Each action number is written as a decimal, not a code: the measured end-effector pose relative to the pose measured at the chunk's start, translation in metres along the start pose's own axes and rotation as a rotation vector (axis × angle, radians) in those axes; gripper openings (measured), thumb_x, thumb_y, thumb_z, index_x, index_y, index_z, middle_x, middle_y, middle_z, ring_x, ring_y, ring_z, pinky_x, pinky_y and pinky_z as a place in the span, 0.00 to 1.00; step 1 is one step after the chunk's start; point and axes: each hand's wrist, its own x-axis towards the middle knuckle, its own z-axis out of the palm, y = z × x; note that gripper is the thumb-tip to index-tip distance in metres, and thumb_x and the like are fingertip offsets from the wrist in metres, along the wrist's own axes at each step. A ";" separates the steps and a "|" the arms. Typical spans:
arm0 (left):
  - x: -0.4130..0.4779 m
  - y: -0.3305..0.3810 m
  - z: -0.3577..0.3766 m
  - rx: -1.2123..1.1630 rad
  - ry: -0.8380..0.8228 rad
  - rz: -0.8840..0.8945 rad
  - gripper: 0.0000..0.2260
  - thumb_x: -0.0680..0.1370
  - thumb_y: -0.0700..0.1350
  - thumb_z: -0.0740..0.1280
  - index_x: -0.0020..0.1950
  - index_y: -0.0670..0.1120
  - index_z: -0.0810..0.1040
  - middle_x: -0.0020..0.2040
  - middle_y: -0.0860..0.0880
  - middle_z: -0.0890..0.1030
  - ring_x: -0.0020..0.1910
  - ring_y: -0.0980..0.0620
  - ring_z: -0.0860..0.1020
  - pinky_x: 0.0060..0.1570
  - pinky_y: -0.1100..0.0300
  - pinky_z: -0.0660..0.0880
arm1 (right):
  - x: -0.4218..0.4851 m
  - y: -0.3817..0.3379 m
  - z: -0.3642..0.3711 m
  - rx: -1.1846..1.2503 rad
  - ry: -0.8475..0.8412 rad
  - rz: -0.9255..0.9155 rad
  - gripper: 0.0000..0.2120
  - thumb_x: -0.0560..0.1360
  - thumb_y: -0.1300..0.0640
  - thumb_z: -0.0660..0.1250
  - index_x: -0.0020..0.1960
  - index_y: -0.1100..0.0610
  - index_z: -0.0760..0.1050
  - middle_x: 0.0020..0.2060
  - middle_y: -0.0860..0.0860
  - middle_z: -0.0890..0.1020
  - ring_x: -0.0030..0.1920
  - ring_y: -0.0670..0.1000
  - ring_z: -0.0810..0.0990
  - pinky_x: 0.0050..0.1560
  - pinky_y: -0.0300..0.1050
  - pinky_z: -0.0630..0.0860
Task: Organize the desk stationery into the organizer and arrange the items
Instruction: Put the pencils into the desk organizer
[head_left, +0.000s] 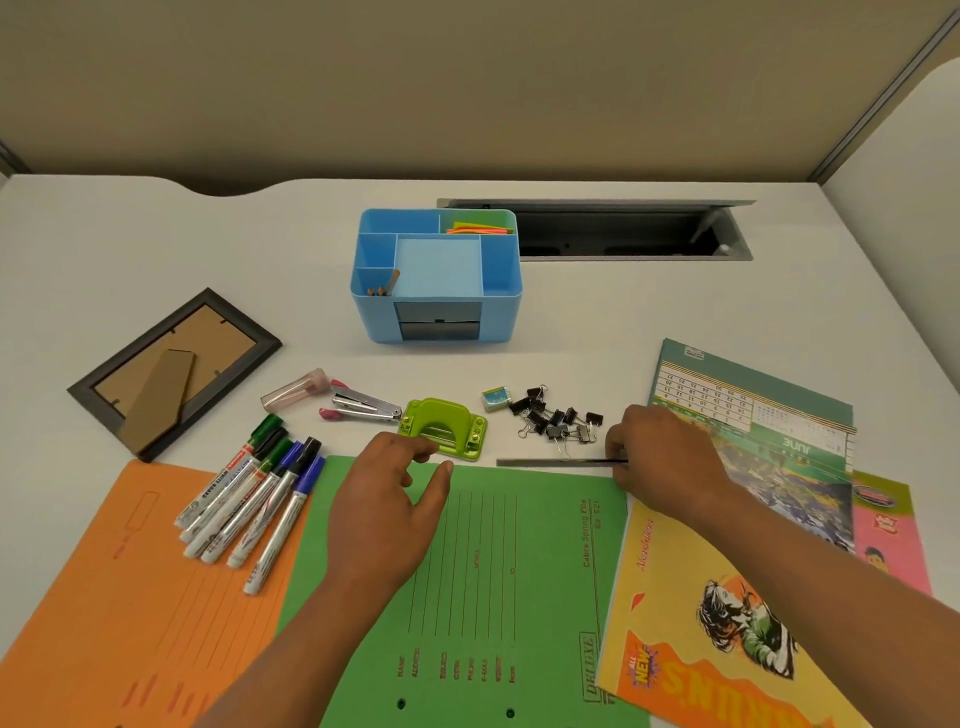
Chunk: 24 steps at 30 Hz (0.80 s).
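Your right hand (662, 452) pinches the right end of a thin dark ruler (556, 462) lying along the top edge of the green file folder (498, 597). Your left hand (389, 504) rests open on that folder, just below the green hole punch (447, 427). Binder clips (558, 421) lie scattered above the ruler, and the blue organizer (436, 275) stands beyond.
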 end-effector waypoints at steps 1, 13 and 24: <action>0.000 0.001 0.000 -0.005 -0.003 0.001 0.11 0.76 0.54 0.69 0.56 0.54 0.79 0.48 0.60 0.75 0.41 0.64 0.73 0.35 0.70 0.65 | -0.001 -0.001 -0.001 -0.001 -0.006 -0.028 0.05 0.72 0.52 0.67 0.48 0.46 0.79 0.45 0.45 0.75 0.48 0.50 0.73 0.41 0.45 0.73; 0.005 0.031 -0.021 -0.282 -0.199 0.109 0.16 0.72 0.55 0.73 0.59 0.59 0.79 0.47 0.61 0.79 0.44 0.60 0.77 0.38 0.71 0.72 | -0.031 -0.019 -0.029 0.196 0.166 -0.139 0.03 0.70 0.49 0.70 0.44 0.44 0.79 0.42 0.41 0.78 0.46 0.47 0.72 0.37 0.43 0.66; 0.017 0.057 -0.073 -0.548 0.009 0.151 0.10 0.72 0.45 0.74 0.50 0.56 0.83 0.44 0.57 0.85 0.42 0.57 0.83 0.45 0.61 0.80 | -0.047 -0.045 -0.064 0.546 0.402 -0.190 0.04 0.69 0.48 0.71 0.42 0.42 0.78 0.40 0.36 0.78 0.42 0.38 0.71 0.41 0.32 0.65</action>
